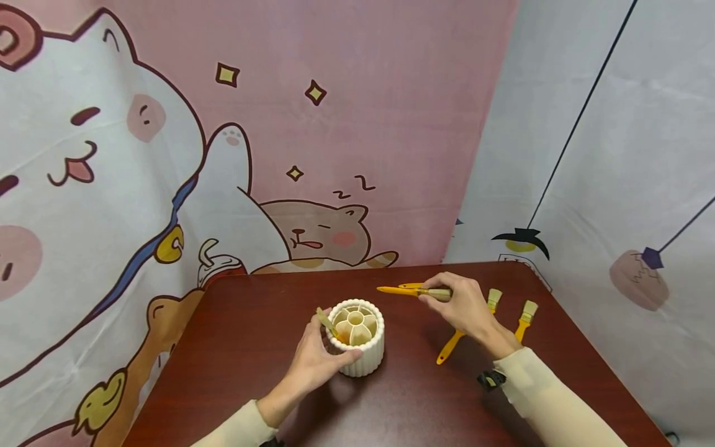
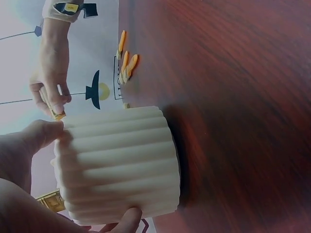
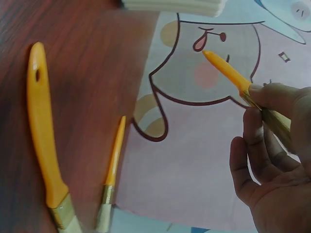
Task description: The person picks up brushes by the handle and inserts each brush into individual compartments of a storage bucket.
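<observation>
Two hands work over the red-brown table (image 1: 251,354). Nearest, left of its middle, the left hand (image 1: 317,357) curls around the white holder (image 1: 365,360); a first brush (image 1: 327,323) leans bristles-up inside. The right hand (image 1: 460,304) pinches a second brush (image 1: 399,290) near its bristles, handle pointing left: apparently mid-transfer, calling next for tilting the handle down over a free compartment. A third brush (image 1: 450,347) and fourth brush (image 1: 525,320) lie toward the right edge, a fifth brush (image 1: 410,285) near the far edge.

White holder (image 1: 370,359) in left grip (image 1: 316,356), yellow-handled brush (image 1: 401,290) in right grip (image 1: 463,307).
</observation>
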The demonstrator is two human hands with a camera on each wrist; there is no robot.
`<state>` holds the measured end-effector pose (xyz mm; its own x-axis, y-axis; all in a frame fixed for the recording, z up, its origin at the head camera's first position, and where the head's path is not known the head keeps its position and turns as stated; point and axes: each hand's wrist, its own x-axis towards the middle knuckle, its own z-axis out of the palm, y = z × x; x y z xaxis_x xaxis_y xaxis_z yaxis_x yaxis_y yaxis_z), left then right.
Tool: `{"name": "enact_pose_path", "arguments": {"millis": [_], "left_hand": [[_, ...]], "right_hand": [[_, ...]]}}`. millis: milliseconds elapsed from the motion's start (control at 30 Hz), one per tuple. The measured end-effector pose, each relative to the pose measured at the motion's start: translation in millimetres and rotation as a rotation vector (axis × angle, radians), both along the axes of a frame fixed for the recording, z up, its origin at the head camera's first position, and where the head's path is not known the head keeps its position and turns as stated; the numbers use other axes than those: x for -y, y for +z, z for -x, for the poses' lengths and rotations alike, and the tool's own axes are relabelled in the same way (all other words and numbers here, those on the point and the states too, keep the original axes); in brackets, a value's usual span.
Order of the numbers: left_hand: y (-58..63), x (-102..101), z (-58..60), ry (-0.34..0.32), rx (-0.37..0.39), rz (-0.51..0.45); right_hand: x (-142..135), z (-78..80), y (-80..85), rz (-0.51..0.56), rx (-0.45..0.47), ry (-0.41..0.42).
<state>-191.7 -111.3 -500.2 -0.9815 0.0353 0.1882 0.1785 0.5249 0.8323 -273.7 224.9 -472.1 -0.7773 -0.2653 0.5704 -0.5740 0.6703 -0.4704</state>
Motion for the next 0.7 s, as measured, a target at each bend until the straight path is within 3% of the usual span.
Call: {"name": "enact_pose_path", "arguments": {"millis": [367, 700], "left_hand": [[3.8, 3, 2.5, -0.046, 0.022, -0.014], [6.1, 6, 3.3, -0.096, 0.033, -0.033]], "right_hand": [[7, -11.3, 21.2, 0.003, -0.080, 0.007], [11, -21.0, 32.4, 0.032, -0.057, 0.004]]}}
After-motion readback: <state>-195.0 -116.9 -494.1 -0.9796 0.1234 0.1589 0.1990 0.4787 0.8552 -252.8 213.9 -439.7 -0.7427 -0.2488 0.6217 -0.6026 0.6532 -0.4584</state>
